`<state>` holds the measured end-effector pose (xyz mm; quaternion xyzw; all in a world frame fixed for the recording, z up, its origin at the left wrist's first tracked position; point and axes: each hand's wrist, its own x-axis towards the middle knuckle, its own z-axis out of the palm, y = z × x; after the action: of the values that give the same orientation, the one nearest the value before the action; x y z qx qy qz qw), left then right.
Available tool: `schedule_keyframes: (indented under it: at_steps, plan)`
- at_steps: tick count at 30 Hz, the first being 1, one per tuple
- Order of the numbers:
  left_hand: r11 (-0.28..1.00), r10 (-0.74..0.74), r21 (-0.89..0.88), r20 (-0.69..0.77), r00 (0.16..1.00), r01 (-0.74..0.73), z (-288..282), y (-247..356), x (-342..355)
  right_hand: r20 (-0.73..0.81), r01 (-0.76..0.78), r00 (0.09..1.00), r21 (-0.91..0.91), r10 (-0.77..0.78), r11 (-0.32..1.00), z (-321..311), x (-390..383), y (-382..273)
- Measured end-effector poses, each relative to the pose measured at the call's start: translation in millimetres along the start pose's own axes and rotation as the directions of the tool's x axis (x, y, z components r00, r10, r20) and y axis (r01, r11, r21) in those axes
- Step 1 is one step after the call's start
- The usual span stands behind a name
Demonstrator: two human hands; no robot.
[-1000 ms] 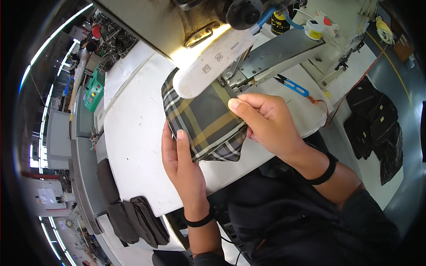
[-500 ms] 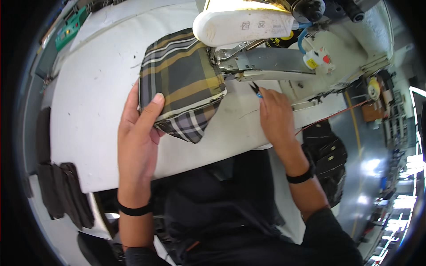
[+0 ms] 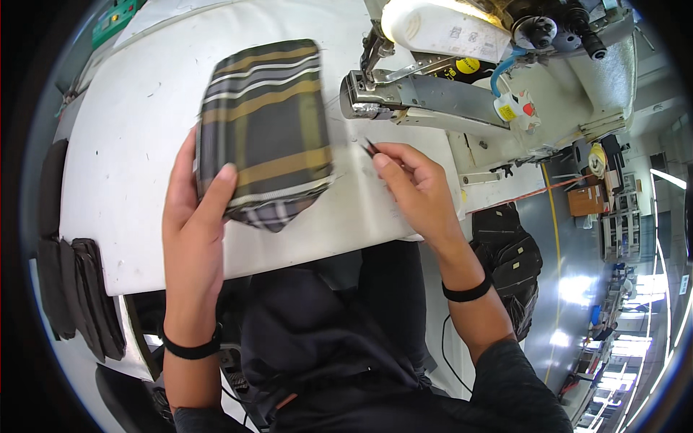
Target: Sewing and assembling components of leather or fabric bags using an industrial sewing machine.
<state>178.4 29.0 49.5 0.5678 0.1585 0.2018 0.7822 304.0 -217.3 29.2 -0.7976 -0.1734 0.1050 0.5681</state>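
Note:
My left hand (image 3: pixel 198 206) grips the lower left side of a plaid fabric pouch (image 3: pixel 271 137), thumb on top. The boxy pouch is grey with brown and white stripes and is a little blurred. It is held over the white table, left of the sewing machine's narrow arm (image 3: pixel 440 99) and apart from it. My right hand (image 3: pixel 419 187) is closed around small thread snips (image 3: pixel 369 148), whose dark tips point up and left toward the pouch. Most of the snips is hidden in the fingers.
The white sewing table (image 3: pixel 130 166) curves around in front of me. The machine's white head (image 3: pixel 447 29) hangs at the upper right. Dark padded pieces (image 3: pixel 90 296) hang at the left edge. Black bags (image 3: pixel 509 252) lie to the right, beside a grey floor (image 3: pixel 559 289).
The pouch has come away from the machine arm to the left, baring the arm's end. My right hand and the snips have shifted left toward the pouch.

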Motion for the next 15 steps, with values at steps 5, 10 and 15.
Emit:
schedule_keyframes:
  at_steps: [5,10,15]
  plan:
    - [0.990,-0.008,0.142,-0.131,0.991,0.026,-50,-3,-20,0.178,-0.044,0.984,0.133,0.020,0.990,22,11,-23]
    - [0.987,0.004,0.162,-0.122,0.993,0.016,-58,0,-29,0.265,0.053,0.958,0.212,-0.110,0.976,53,21,-30]
    - [0.992,-0.006,0.124,-0.112,0.994,0.020,-56,-4,-27,0.268,0.022,0.957,0.302,-0.108,0.953,76,21,-29]
